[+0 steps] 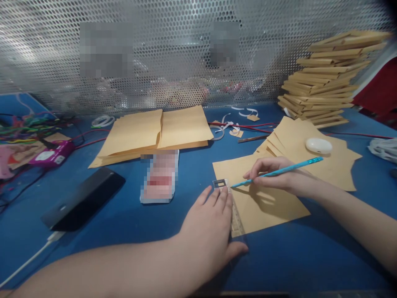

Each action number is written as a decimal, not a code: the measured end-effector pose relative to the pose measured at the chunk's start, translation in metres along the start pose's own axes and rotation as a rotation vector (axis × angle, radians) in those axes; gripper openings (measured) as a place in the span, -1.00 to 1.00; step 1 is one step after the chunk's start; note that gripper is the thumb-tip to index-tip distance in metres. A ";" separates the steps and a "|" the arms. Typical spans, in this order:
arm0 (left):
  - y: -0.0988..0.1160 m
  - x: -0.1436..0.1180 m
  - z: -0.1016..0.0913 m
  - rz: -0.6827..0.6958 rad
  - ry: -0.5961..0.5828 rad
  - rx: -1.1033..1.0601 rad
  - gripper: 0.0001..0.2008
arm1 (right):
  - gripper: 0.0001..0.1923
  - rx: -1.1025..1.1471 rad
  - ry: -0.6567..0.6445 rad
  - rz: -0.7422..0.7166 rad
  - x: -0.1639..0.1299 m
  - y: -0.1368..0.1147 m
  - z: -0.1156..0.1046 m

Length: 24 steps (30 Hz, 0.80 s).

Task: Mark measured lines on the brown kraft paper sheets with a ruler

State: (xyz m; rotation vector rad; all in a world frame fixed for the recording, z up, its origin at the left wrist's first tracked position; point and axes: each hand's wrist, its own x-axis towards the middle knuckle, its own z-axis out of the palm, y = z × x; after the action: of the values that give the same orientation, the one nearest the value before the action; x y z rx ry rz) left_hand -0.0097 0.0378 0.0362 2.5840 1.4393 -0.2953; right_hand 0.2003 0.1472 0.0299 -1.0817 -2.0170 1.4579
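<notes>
Pressing a clear ruler [236, 215] flat with the spread left hand [208, 231] along the brown sheet's [263, 203] left edge on the blue bench [124, 215] — right hand [273, 176] pinching a teal pencil [279, 169], tip at the ruler's top. Risking a crooked line — likely if the ruler skids under uneven pressure.

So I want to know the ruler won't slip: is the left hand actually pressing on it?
Touching. In the head view, the left hand lies flat over the clear ruler, its fingers covering the ruler's left edge on the tan paper.

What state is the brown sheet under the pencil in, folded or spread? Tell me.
Spread: the brown sheet lies flat on the blue table, no fold visible.
</notes>
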 end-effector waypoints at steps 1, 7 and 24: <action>0.000 0.000 -0.001 -0.003 -0.007 -0.005 -0.10 | -0.88 -0.002 0.003 0.001 0.000 -0.001 0.001; 0.002 0.000 -0.004 -0.007 -0.026 -0.017 -0.11 | -0.90 -0.035 -0.002 -0.012 -0.001 -0.004 0.002; 0.001 0.001 -0.008 0.005 -0.082 0.018 -0.08 | -0.89 -0.042 0.001 0.027 -0.004 -0.011 0.003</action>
State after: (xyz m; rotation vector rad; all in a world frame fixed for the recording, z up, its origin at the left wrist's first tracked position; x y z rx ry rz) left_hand -0.0073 0.0404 0.0435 2.5572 1.4080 -0.4101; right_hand 0.1969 0.1406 0.0394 -1.1301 -2.0481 1.4341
